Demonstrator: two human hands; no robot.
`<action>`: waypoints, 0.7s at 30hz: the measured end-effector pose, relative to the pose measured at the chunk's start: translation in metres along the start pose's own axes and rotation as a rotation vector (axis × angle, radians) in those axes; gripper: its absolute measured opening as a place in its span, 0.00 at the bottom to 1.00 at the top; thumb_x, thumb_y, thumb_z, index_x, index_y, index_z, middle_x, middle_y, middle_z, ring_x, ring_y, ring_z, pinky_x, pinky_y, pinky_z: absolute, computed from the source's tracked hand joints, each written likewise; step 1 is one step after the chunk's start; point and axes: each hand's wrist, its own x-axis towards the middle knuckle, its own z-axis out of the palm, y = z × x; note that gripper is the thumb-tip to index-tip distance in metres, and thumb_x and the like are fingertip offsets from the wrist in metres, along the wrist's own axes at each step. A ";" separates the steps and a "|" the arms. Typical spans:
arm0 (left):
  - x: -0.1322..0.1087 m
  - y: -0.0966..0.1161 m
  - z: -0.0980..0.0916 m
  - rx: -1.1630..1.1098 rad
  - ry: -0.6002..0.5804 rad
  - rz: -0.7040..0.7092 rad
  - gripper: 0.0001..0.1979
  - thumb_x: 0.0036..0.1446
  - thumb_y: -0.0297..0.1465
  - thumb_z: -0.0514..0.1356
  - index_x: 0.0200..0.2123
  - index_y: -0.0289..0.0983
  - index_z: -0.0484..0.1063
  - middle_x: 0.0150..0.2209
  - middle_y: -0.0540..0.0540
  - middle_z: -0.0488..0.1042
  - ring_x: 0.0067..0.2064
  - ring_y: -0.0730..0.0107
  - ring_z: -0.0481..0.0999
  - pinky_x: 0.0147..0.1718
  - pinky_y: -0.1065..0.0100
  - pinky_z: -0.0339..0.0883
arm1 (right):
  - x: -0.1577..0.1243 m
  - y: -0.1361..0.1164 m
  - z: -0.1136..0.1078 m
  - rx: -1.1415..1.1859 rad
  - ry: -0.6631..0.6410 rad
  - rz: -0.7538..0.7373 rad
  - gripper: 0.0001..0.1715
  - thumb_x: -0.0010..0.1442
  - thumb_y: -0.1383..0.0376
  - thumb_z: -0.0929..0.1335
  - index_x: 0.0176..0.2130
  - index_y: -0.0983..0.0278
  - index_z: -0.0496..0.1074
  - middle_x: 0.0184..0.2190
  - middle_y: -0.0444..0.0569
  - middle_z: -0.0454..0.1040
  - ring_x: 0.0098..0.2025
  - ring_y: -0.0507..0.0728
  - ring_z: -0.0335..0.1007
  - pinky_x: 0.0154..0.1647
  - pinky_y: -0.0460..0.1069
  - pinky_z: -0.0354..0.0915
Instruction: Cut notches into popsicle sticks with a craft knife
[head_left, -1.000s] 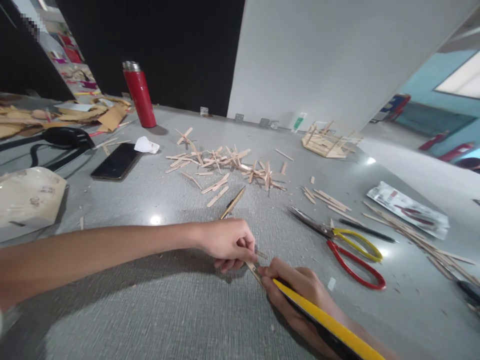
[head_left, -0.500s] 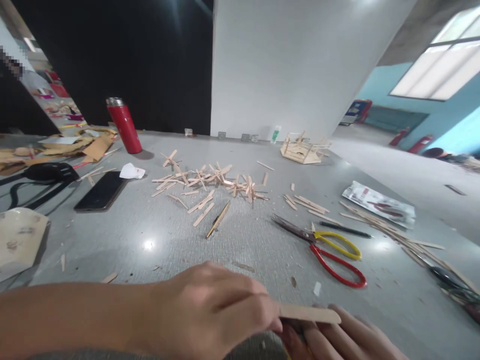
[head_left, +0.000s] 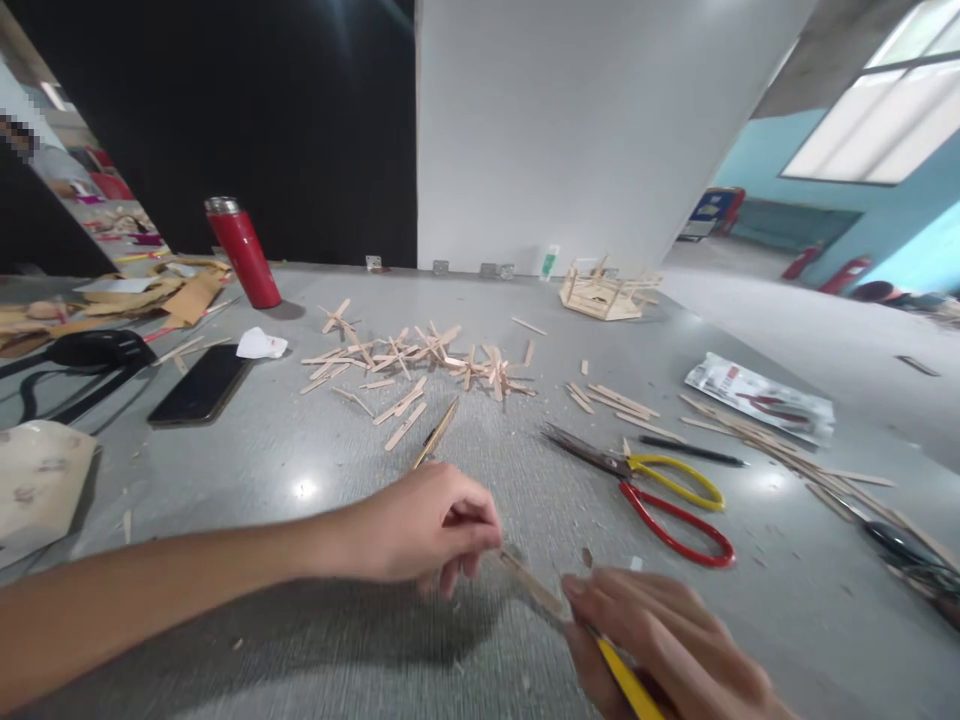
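My left hand [head_left: 431,525] is closed in a pinch on one end of a thin wooden craft stick [head_left: 532,583], held low over the grey table [head_left: 315,620]. My right hand [head_left: 660,640] is closed round a yellow-handled knife [head_left: 626,685], and its tip meets the stick's other end. The blade itself is blurred. A scatter of loose craft sticks [head_left: 412,365] lies further back on the table.
Red-and-yellow scissors [head_left: 652,480] lie right of my hands, beside a black pen [head_left: 694,452] and long sticks [head_left: 787,445]. A packet [head_left: 757,397], a stick model [head_left: 604,295], a red flask [head_left: 241,252], a phone [head_left: 201,385] and cardboard scraps [head_left: 150,295] ring the table.
Half a second ago both hands were raised close to the camera with the stick level. They have dropped back toward the table and the stick now slants down to the knife.
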 end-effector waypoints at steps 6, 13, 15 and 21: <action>0.024 -0.027 -0.036 -0.091 -0.340 -0.150 0.22 0.59 0.50 0.66 0.33 0.36 0.70 0.24 0.51 0.74 0.18 0.72 0.75 0.13 0.76 0.61 | 0.012 0.004 0.030 0.311 -0.240 0.326 0.05 0.66 0.66 0.69 0.43 0.58 0.71 0.24 0.38 0.73 0.20 0.48 0.68 0.21 0.44 0.62; 0.022 -0.026 -0.034 -0.042 -0.339 -0.121 0.20 0.60 0.48 0.66 0.31 0.36 0.69 0.20 0.54 0.72 0.16 0.75 0.72 0.14 0.76 0.64 | 0.015 0.005 0.040 0.433 -0.294 0.381 0.02 0.69 0.66 0.64 0.42 0.58 0.67 0.20 0.36 0.68 0.18 0.48 0.62 0.18 0.44 0.58; 0.022 -0.025 -0.034 -0.023 -0.334 -0.118 0.16 0.63 0.43 0.65 0.31 0.37 0.70 0.19 0.55 0.71 0.16 0.75 0.72 0.14 0.76 0.64 | 0.014 0.004 0.041 0.457 -0.328 0.407 0.01 0.69 0.66 0.65 0.42 0.58 0.66 0.19 0.35 0.68 0.17 0.47 0.61 0.18 0.43 0.57; 0.022 -0.026 -0.035 -0.001 -0.334 -0.095 0.11 0.65 0.36 0.62 0.31 0.37 0.69 0.20 0.54 0.71 0.17 0.75 0.72 0.13 0.77 0.64 | 0.011 0.005 0.044 0.438 -0.338 0.394 0.02 0.70 0.65 0.65 0.42 0.57 0.65 0.21 0.35 0.69 0.18 0.48 0.64 0.20 0.44 0.59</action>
